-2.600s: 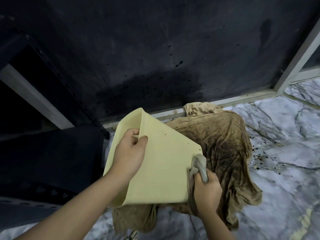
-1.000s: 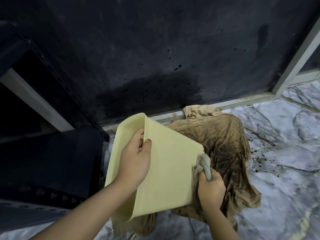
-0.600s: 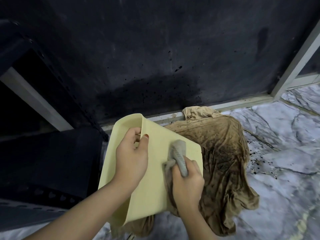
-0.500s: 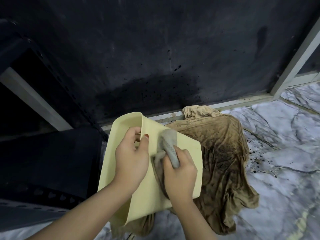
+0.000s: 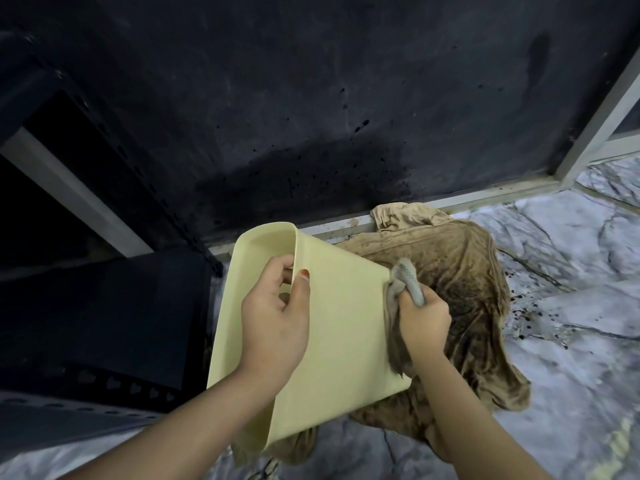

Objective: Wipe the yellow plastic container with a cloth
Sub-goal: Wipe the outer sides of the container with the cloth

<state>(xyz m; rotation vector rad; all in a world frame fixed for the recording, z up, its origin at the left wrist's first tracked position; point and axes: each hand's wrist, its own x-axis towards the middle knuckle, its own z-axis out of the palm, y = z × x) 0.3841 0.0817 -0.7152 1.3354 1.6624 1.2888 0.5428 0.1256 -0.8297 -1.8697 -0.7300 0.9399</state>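
The yellow plastic container [image 5: 343, 327] is tilted on its side in mid-frame, its open mouth facing left and its flat outer wall facing me. My left hand [image 5: 277, 317] grips its upper rim, fingers inside and thumb on the outer wall. My right hand [image 5: 420, 318] is closed around a small grey cloth [image 5: 403, 282], which presses against the container's right edge near the base corner. Part of the cloth hangs down beside the wall.
A large dirty brown rag [image 5: 464, 296] lies crumpled on the marble floor [image 5: 571, 358] under and behind the container. Dark specks dot the floor to the right. A black wall [image 5: 329, 98] with a metal frame [image 5: 595, 133] rises behind; a dark unit [image 5: 104, 323] stands at left.
My right hand swept the grey cloth from the right edge leftward across the outer wall toward my left hand, then back to the right edge. The left hand kept its grip on the rim.
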